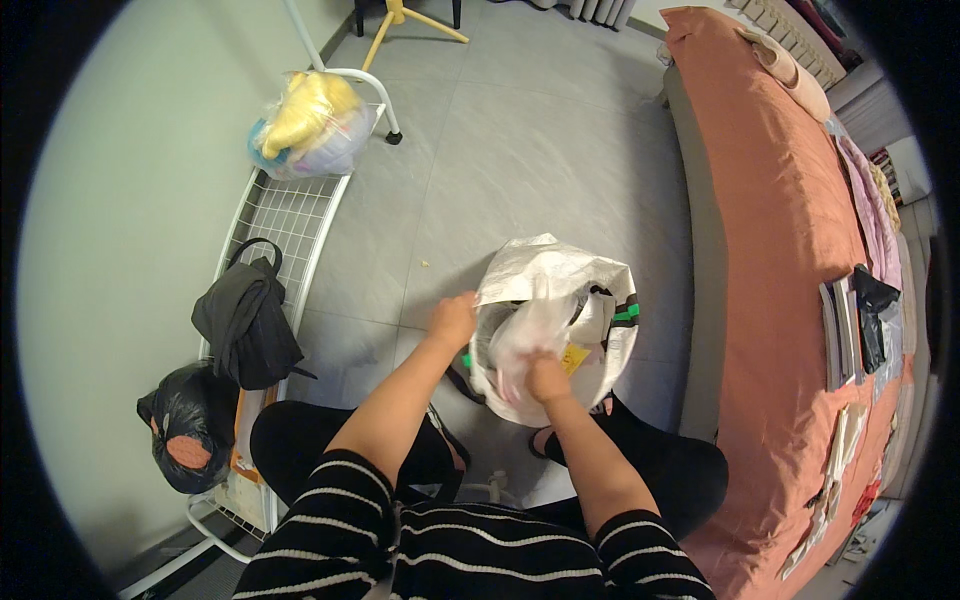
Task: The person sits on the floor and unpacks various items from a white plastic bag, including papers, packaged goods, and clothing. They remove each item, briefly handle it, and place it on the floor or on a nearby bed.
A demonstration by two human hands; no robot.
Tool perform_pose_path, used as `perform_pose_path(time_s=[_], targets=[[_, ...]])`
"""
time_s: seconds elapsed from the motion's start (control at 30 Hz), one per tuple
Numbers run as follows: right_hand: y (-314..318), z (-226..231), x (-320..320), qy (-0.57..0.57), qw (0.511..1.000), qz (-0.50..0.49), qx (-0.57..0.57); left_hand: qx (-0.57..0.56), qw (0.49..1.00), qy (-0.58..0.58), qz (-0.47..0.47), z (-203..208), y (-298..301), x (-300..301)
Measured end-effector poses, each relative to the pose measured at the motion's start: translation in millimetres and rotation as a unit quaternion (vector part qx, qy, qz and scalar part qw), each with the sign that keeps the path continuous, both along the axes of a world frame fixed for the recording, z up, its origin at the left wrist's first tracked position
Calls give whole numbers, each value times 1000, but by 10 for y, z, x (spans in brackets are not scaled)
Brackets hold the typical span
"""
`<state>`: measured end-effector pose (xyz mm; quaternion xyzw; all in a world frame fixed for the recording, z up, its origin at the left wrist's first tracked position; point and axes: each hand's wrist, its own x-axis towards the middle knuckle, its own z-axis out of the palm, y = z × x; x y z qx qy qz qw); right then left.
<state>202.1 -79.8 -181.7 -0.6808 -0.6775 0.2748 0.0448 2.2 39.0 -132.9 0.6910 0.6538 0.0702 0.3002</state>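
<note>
A large white woven bag (515, 265) stands on the floor between my feet, its mouth facing up. At its left rim, my left hand (453, 318) is closed on the edge. My right hand (545, 378) reaches inside the mouth, closed on a crumpled translucent plastic bag (530, 325) that is blurred by motion. Beside that hand, a yellow piece (574, 358) shows within the white bag. Green and black strap parts (626, 314) sit at the right rim. Whatever lies deeper in the white bag is hidden.
On the left, a white wire rack (295, 215) bears a clear bag of yellow and pale items (312, 125), a black backpack (247, 325) and a black plastic bag (190, 430). To the right, a bed with an orange cover (760, 300) carries books (842, 335) and clothes.
</note>
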Motion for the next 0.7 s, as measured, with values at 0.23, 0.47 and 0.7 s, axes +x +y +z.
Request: perform_pose_path(time_s=[0.23, 0.47, 0.7], targets=[[492, -475, -133, -55, 913, 290, -281, -16, 994, -112, -5, 754, 84, 100], [925, 724, 65, 18, 998, -3, 62, 103, 966, -201, 130, 314, 220, 29], [664, 1143, 506, -360, 901, -183, 158, 120, 972, -159, 129, 132, 220, -242]])
